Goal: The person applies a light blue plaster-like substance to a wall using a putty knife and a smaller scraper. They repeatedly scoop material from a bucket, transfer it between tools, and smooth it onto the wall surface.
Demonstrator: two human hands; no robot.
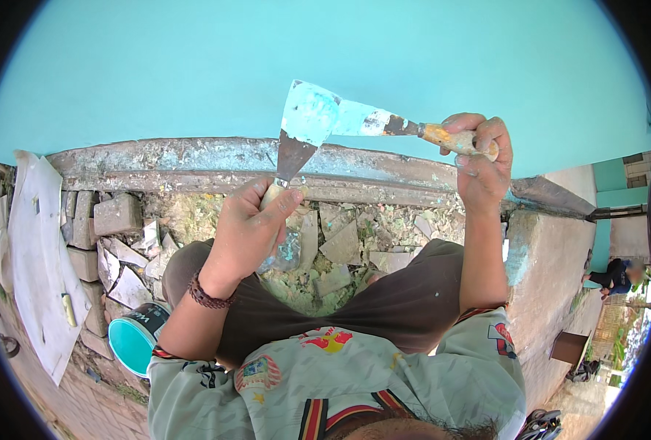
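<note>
My left hand (pixel 256 220) is closed round the pale handle of a wide putty knife (pixel 296 154), held upright with a thick coat of turquoise paste on its blade. My right hand (pixel 481 161) grips the worn wooden handle of a second putty knife (pixel 391 125), held sideways. Its paste-smeared blade meets the edge of the wide blade, and the contact is partly hidden by paste. Both knives are held before a turquoise wall (pixel 325 44), above its paint-flecked ledge (pixel 193 154).
Broken tile rubble (pixel 340 242) surrounds my knees. At left lie a pale sheet (pixel 36 235), stacked pavers (pixel 116 216) and a bucket with turquoise inside (pixel 131 345). A concrete strip (pixel 553 264) runs along the right, where another person (pixel 611 279) is low beside the wall.
</note>
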